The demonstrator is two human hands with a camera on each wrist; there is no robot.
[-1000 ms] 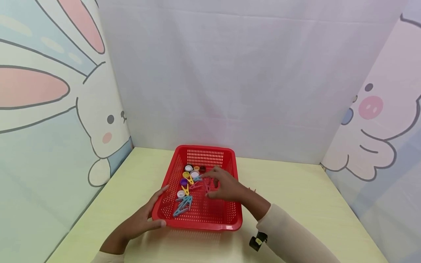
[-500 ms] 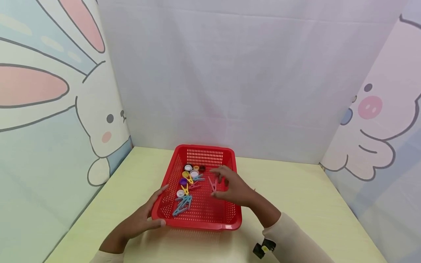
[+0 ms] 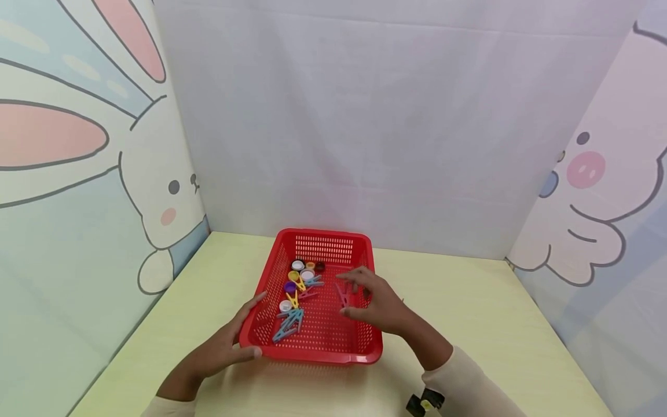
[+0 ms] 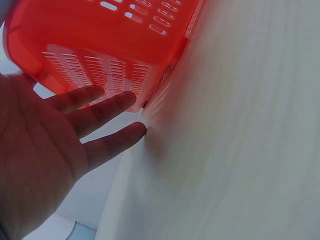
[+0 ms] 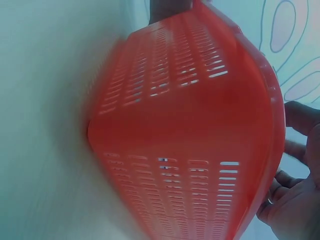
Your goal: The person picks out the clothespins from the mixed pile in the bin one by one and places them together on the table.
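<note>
Head view: resting left hand (image 3: 221, 350), fingers spread, against near-left corner of red basket (image 3: 312, 355). Has right hand (image 3: 378, 301) inside its right edge, fingers wide, pink clip (image 3: 343, 297) between; cannot tell whether gripped.

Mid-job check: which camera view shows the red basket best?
The head view: nearly all the basket shows, with caps and clothespins inside, though the right hand hides some rim. Both wrist views show its outside close up, cut off by the frame.
</note>
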